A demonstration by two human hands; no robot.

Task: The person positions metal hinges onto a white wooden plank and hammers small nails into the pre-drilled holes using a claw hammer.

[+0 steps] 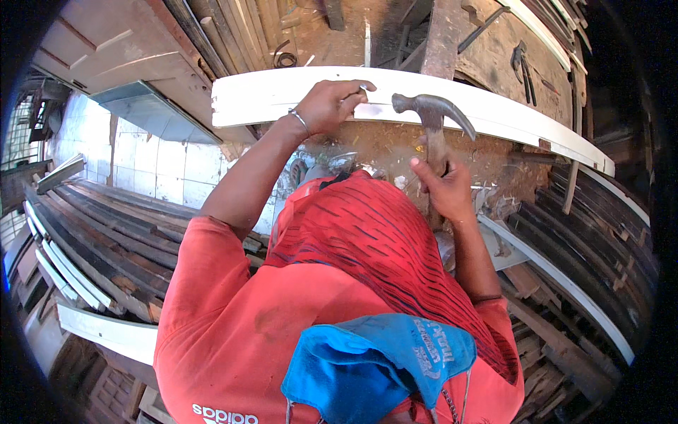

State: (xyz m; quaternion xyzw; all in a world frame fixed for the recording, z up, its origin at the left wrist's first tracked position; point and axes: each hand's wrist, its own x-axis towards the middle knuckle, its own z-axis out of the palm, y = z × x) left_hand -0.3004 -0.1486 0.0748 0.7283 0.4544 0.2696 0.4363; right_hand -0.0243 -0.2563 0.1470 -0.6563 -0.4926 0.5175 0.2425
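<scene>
A long white board [268, 95] stretches across in front of me, from the left to the far right. My left hand [330, 106], with a metal bracelet at the wrist, is at the board's near side. Its thumb and forefinger are pinched over the white surface; a small bright thing shows at the fingertips, too small to name. My right hand [446, 184] is wrapped round the wooden handle of a claw hammer [432, 113]. The hammer's head is over the board to the right of my left hand, its face pointing left and its claw right.
Pliers [522, 71] lie on a wooden bench [487, 60] beyond the board. Stacked dark timber [120, 233] lies at the left, with more planks [586, 240] at the right. A panelled door [106, 35] and a glass-like sheet [152, 109] stand at the upper left.
</scene>
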